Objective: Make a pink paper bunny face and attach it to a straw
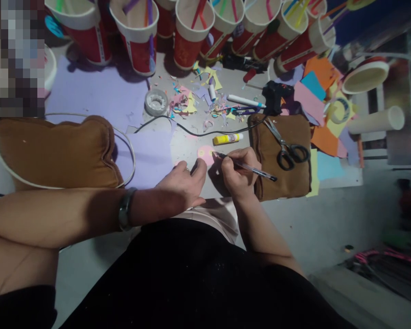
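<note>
My right hand (240, 171) is closed round a clear-barrelled pen (256, 172). The pen's tip meets a small pink paper cutout (207, 158) bearing two yellowish round spots. From the left, my left hand (187, 183) rests on the table with its fingers apart, one fingertip at the cutout's lower left edge. Just above the cutout lies a yellow and white glue stick (228, 138). To the right, black-handled scissors (286, 147) sit on a brown cushion (301, 183), beside my right hand.
Several red and white paper cups (192, 41) holding coloured straws line the back. Paper scraps (183, 103), a tape roll (156, 101) and a white marker (245, 99) lie before them. Another brown cushion (55, 151) is at left, on purple paper (96, 91). A black cable (192, 131) crosses the table.
</note>
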{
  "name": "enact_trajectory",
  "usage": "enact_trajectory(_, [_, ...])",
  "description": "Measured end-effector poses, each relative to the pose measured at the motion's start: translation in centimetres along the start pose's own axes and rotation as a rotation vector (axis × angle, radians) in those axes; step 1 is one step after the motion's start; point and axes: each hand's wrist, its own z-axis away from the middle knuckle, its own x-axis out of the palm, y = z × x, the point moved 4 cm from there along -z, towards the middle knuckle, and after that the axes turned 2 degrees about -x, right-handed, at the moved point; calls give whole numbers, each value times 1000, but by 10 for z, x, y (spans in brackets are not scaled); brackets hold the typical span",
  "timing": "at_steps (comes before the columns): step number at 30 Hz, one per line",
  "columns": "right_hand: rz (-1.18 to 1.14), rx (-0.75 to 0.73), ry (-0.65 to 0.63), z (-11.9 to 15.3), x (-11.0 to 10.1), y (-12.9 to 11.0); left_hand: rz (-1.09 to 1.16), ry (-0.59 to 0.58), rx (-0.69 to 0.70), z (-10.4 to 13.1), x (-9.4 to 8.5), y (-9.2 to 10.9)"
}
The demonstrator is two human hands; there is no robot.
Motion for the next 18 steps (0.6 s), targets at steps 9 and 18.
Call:
enact_trajectory(9, [11,-20,14,0,-1,-3,-4,-24,4,0,-2,0])
enact_trajectory(18, [28,-23,30,1,-1,-3,5,-16,-3,0,-2,0])
